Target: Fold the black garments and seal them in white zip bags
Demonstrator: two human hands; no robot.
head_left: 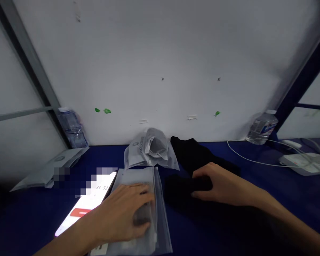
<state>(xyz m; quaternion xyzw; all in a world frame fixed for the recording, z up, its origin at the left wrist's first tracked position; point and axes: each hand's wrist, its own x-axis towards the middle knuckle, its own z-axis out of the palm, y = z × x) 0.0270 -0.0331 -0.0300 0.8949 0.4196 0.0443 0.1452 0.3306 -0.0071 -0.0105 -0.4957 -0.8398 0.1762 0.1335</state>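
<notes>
Frosted zip bag [134,176] was lying flat on the blue table [104,154], with the left hand [128,209] resting on top, thumb and fingers apart and not really gripping anything. Just right of it was some black cloth [180,188], and the right hand [224,185] had its thumb and fingers clamped on a fold. More dark fabric [196,151] sat behind that, beside the crumpled pouches [134,154] near the wall [176,46]. A lit phone [93,199] lay left of the bag

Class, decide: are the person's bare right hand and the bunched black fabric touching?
Touching: the head view shows the right hand holding the bunched black fabric between thumb and fingers.
</notes>
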